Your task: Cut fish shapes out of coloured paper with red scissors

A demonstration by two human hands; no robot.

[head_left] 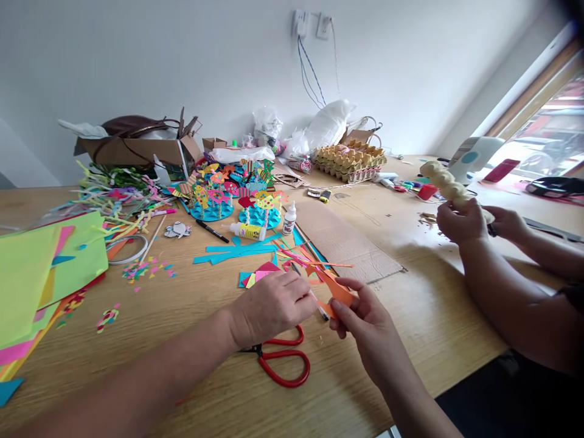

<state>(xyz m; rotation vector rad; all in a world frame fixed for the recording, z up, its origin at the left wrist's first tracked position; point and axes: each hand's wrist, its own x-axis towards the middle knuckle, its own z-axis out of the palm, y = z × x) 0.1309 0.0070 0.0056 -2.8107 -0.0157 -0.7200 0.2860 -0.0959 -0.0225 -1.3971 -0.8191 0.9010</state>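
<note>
My left hand [274,305] is closed above the table, its fingertips beside a thin pen [323,313]; what it pinches, if anything, is hidden. A piece of orange paper [341,296] is held between the thumb and fingers of my right hand [365,319]. Below my left hand lie scissors with red handles [285,367], their blades partly covered by the wrist. Just beyond both hands are small coloured paper pieces [262,272], blue strips [235,249] and thin pink and orange strips.
Paper fish decorations on blue bases [212,210], a glue bottle [249,231] and a white bottle [289,220] stand or lie ahead. Coloured sheets [27,286] cover the left. Cardboard [347,237] lies ahead right. Another person's hands [463,222] hold a pale lumpy object [444,182] at right.
</note>
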